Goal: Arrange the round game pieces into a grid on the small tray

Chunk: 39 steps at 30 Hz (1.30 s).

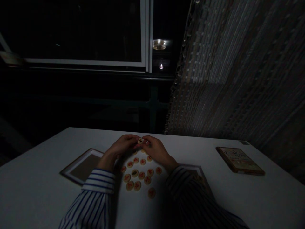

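Near the far edge of the white table, my left hand [125,143] and my right hand [153,148] meet, fingers pinched around one round Chinese chess piece [140,141] with a dark character facing me. Both hands appear to touch this piece. Below them, between my forearms, several Chinese chess pieces [141,175] lie spread on the table, most with red characters. One piece with a dark character [134,173] lies among them. Part of the group is hidden behind my hands.
Left of my arm lies a shallow open box lid [79,168]. Under my right sleeve, an open box [202,175] with pieces is partly covered. A flat box or book [240,160] rests at the right. Beyond the white table [43,178] are a window and a bead curtain [209,79].
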Motion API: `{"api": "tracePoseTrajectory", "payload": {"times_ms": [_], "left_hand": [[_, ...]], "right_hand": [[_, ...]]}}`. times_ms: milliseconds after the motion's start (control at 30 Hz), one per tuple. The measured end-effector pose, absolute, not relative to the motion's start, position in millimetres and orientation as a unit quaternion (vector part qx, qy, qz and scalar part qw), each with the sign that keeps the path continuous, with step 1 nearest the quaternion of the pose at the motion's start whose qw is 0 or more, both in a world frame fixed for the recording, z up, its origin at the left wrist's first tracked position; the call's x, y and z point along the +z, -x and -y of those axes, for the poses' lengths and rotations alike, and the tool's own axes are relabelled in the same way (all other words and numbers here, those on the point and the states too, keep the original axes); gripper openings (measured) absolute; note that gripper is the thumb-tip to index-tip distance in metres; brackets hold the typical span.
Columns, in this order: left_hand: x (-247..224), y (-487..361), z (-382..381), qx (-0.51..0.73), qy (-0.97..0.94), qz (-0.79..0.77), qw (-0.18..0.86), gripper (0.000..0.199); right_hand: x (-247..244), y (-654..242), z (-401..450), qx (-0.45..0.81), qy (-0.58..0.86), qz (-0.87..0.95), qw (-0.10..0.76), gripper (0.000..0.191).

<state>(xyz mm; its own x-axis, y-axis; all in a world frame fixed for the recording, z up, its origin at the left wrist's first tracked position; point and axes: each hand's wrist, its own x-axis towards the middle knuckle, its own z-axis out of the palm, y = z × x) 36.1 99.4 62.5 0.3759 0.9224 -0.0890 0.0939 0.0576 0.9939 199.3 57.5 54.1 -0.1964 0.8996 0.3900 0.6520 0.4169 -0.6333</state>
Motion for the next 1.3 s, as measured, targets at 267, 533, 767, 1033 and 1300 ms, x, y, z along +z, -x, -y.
{"api": "tracePoseTrajectory", "payload": {"times_ms": [267,533,767,1033,1300], "left_hand": [[68,-45,-93,0.321,-0.636,-0.454,0.535,0.021],[68,-42,-92,0.300,-0.656,-0.442,0.533,0.028],[60,-24,-108,0.267,-0.721,-0.515,0.380,0.030],[56,-6,-114,0.179,-0.756,-0.593,0.211,0.038],[54,-9,-112,0.133,-0.771,-0.588,0.204,0.039]], "right_hand": [[53,-202,-59,0.133,0.527,0.761,0.355,0.024],[55,-207,-61,0.105,0.541,0.769,0.324,0.027],[59,-226,-64,0.065,0.601,0.763,0.226,0.033],[51,-238,-67,0.021,0.655,0.746,0.119,0.027],[38,-238,-67,-0.005,0.659,0.750,0.058,0.028]]}}
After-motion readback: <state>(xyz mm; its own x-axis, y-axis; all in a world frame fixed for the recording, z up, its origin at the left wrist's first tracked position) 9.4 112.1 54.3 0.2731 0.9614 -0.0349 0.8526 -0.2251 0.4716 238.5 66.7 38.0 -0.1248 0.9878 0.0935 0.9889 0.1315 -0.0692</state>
